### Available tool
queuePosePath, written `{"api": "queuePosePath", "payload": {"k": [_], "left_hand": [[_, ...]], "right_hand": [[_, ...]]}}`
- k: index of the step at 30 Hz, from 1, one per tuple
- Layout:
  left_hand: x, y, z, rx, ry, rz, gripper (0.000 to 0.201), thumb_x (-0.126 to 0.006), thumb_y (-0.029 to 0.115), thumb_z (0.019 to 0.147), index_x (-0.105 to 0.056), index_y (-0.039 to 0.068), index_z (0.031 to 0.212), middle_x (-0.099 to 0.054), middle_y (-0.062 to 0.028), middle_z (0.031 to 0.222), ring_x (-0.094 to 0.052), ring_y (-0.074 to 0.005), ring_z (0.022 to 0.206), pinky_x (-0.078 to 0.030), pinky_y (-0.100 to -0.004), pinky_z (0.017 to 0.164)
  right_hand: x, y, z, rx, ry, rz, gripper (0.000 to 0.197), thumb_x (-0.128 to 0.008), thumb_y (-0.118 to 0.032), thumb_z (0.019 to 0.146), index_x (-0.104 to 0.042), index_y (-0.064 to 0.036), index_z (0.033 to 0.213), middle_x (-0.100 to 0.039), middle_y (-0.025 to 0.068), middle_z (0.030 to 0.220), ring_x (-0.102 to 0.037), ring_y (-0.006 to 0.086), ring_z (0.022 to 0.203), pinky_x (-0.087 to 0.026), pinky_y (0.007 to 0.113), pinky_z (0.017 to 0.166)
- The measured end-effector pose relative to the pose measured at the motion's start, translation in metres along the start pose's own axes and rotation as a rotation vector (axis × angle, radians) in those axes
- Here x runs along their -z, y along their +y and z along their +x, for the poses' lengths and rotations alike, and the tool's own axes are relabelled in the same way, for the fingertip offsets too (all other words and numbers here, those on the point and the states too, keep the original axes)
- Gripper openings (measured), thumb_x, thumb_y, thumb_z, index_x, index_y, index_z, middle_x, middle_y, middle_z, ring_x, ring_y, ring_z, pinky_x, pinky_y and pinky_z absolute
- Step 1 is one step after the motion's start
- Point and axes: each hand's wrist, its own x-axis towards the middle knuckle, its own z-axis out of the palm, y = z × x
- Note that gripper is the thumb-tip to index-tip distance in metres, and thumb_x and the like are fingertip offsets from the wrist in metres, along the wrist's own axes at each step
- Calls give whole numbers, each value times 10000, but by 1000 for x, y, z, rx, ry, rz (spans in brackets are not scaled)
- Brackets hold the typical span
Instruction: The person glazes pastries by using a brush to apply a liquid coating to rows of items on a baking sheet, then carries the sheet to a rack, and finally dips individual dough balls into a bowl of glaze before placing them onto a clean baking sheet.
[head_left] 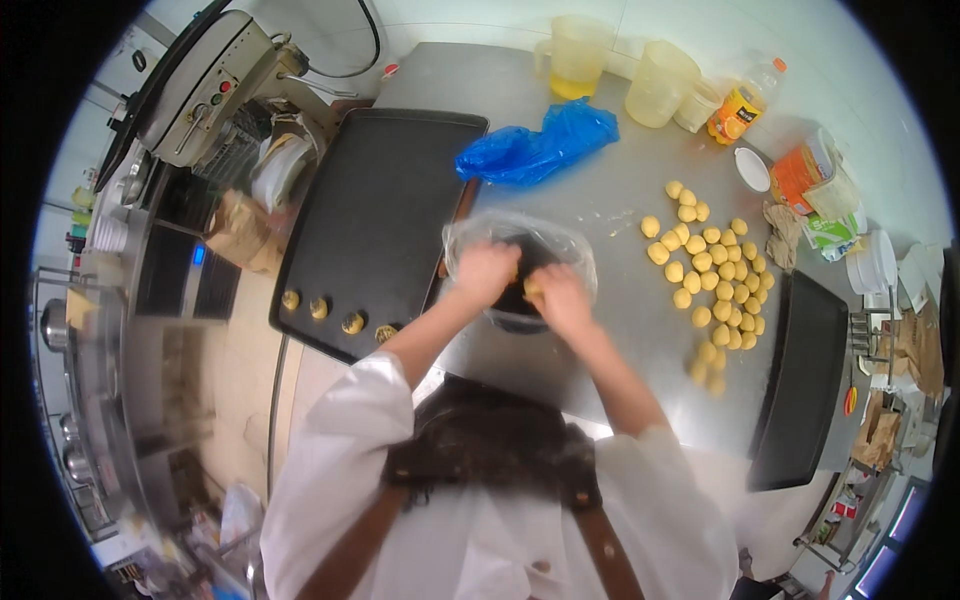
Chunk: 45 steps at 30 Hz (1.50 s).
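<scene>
A plastic-lined bowl (585, 262) with dark contents stands in front of me at the table's near edge. Both my hands are over it. My left hand (487, 272) is closed at its left side; a bit of yellow shows at the fingertips, too small to name surely. In my right hand (560, 296) a yellow dough ball (533, 287) is pinched above the dark contents. To the left lies a black baking tray (385, 190), with several dark-speckled dough balls (352, 322) in a row along its near edge. Many plain yellow dough balls (722, 272) are grouped on the right.
A crumpled blue plastic bag (545, 145) lies beyond the bowl, overlapping the tray's corner. Yellowish jugs (662, 85), an orange drink bottle (745, 105) and a white lid (752, 170) stand along the wall. Another black tray (800, 385) is at the right edge; a machine (205, 95) stands far left.
</scene>
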Motion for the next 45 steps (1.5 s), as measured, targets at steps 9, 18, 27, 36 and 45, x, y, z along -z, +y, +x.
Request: {"api": "queuePosePath", "payload": {"k": [9,18,27,36,45], "left_hand": [[57,-85,-68,276,-53,-1404,532,-728,42,863,-543,50,1362,-703,-91,1026,-652,-138,877,-537,-274,746],[99,-282,-185,124,-135,-1444,695,-718,-69,847,-440,56,1472,-552,-47,1189,-619,-143,1078,-532,-289,933],[51,-398,-208,209,269,-658,488,-843,177,733,-564,71,1118,-529,-136,1117,-580,-347,990,-516,-407,818],[22,-436,-201,-19,138,-496,565,-821,197,716,-582,112,1222,-566,-115,1223,-574,-353,1104,-499,-440,913],[9,-448,-201,33,-94,-435,509,-817,177,714,-627,144,1185,-590,-123,1141,-598,-358,1021,-512,-446,837]], "right_hand": [[19,-61,1,-454,-1,1000,371,-723,-31,847,-590,0,1193,-671,113,1065,-671,188,872,-538,302,739],[-132,-245,62,-289,-7,1059,492,-740,-20,856,-553,-33,1310,-541,92,1299,-614,199,1120,-551,306,911],[-240,-341,152,-269,168,173,414,-827,-277,735,-641,-59,1033,-607,138,1022,-626,322,937,-517,403,814],[-267,-332,164,-83,144,-10,512,-833,-244,705,-643,-42,1135,-609,146,1148,-566,349,1104,-480,419,954],[-284,-326,158,-130,-75,10,435,-787,-227,803,-619,-48,1162,-566,144,1136,-606,357,986,-532,424,828]]}}
